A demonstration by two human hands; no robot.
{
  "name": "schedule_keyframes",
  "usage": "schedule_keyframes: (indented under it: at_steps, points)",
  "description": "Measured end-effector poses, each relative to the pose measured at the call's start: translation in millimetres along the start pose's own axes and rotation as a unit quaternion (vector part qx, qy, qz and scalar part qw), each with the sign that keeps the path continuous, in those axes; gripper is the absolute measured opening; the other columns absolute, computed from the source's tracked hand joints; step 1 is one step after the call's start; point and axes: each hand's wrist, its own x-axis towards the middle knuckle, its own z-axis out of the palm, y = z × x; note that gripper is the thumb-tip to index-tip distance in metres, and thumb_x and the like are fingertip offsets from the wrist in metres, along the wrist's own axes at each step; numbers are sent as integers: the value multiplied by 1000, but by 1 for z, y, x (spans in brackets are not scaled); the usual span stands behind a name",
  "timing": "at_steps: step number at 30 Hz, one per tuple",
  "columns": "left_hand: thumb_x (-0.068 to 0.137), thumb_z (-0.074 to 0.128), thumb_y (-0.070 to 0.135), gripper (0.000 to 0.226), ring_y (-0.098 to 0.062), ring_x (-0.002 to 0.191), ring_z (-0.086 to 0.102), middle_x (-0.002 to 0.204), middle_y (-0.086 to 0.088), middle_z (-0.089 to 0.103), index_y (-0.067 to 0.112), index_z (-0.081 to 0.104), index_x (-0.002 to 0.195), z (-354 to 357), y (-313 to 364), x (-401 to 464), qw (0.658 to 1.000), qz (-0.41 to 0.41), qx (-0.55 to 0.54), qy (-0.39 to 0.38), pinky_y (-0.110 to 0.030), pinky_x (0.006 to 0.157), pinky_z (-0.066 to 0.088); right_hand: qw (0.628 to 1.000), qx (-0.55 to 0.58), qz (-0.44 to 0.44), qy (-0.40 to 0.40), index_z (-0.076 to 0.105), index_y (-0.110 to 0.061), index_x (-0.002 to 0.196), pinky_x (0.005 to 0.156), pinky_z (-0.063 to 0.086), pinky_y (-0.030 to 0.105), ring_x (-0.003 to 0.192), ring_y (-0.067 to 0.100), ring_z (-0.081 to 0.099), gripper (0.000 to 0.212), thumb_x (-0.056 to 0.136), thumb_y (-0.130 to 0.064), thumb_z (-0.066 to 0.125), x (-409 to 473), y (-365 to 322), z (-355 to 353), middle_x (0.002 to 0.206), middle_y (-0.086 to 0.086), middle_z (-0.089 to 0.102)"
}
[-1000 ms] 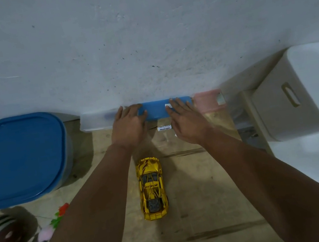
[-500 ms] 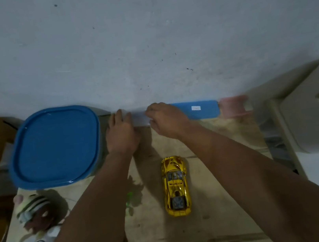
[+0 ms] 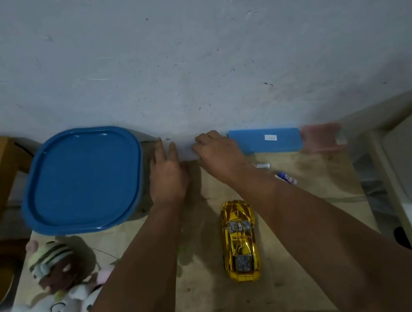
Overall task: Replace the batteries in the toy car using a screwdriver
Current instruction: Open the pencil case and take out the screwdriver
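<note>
Reaching both hands to a translucent white case [image 3: 185, 152] against the wall: left hand [image 3: 168, 177] lies flat, fingers extended, grip holding nothing; right hand [image 3: 219, 153] curls over the case's right end, grip apparently on it. Gold toy car [image 3: 240, 241] sits upright on the counter [image 3: 316, 219], untouched; two batteries [image 3: 285, 178] lie nearby. Best to steady with the left and lift the lid evenly. No screwdriver visible.

Two bare forearms, no sleeves, watch or rings; left hand [image 3: 166, 177] and right hand [image 3: 219, 155] ungloved.
</note>
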Motion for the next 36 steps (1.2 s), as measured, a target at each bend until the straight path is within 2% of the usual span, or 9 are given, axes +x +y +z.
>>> schedule_keyframes:
  at_steps: [6, 10, 12, 15, 19, 24, 27, 30, 36]
  points:
    - [103, 58, 25, 58, -48, 135, 47, 168, -19, 21, 10, 40, 157, 8, -7, 1, 998, 4, -46, 31, -53, 105, 46, 1000, -24, -4, 14, 63, -15, 117, 65, 49, 37, 103, 28, 56, 32, 86, -16, 70, 4, -6, 1, 111, 9, 61]
    - [103, 58, 15, 66, -39, 145, 41, 169, -17, 20, 8, 27, 162, 7, -7, -2, 989, -47, -129, 54, -47, 115, 39, 999, -30, -22, 10, 63, -12, 117, 61, 48, 35, 99, 30, 57, 34, 84, -8, 69, 2, -3, 1, 109, 11, 61]
    - [103, 58, 14, 67, -38, 147, 39, 167, -18, 28, 7, 26, 162, 6, -7, -1, 988, -52, -139, 53, -46, 119, 35, 999, -37, -31, 6, 64, -11, 118, 62, 48, 36, 100, 30, 56, 33, 86, -9, 67, 2, -1, 0, 111, 11, 60]
    - [102, 60, 10, 66, -38, 140, 47, 158, -22, 41, 4, 30, 160, 4, -10, 3, 986, -40, -150, 52, -43, 117, 37, 998, -50, -38, -3, 64, -11, 115, 60, 45, 37, 99, 31, 56, 29, 86, -11, 66, 3, 1, -2, 110, 11, 59]
    - [100, 63, 8, 66, -37, 133, 52, 152, -23, 48, 5, 34, 159, 1, -14, 7, 987, -27, -146, 58, -38, 114, 39, 996, -73, -59, -5, 66, -9, 111, 54, 41, 34, 89, 30, 59, 31, 82, -18, 71, 3, 3, -2, 103, 12, 61]
    - [97, 68, 9, 71, -38, 125, 57, 143, -24, 55, 4, 34, 159, 1, -17, 8, 986, -22, -152, 61, -42, 108, 46, 996, -65, -61, 8, 66, -8, 115, 56, 42, 34, 90, 29, 59, 30, 87, -18, 64, 4, 6, 0, 103, 11, 62]
    - [97, 69, 19, 78, -37, 124, 58, 142, -23, 55, 4, 27, 161, 1, -15, 6, 983, -19, -169, 63, -43, 105, 48, 998, -46, -51, -1, 62, -12, 124, 66, 46, 37, 99, 28, 57, 34, 92, -21, 56, 7, 9, -4, 113, 9, 60]
    - [102, 59, 29, 79, -33, 127, 56, 145, -19, 53, 9, 16, 164, 2, -13, 3, 981, -18, -184, 65, -42, 104, 48, 998, -36, -53, -7, 59, -15, 131, 75, 49, 37, 106, 27, 57, 37, 95, -24, 55, 7, 13, -11, 120, 8, 59]
    - [104, 57, 21, 79, -30, 130, 56, 152, -13, 49, 21, 8, 166, 6, -7, -1, 971, -51, -222, 69, -42, 104, 48, 998, -30, -47, -7, 58, -15, 131, 74, 48, 37, 106, 26, 55, 35, 96, -22, 53, 3, 12, -8, 120, 8, 56]
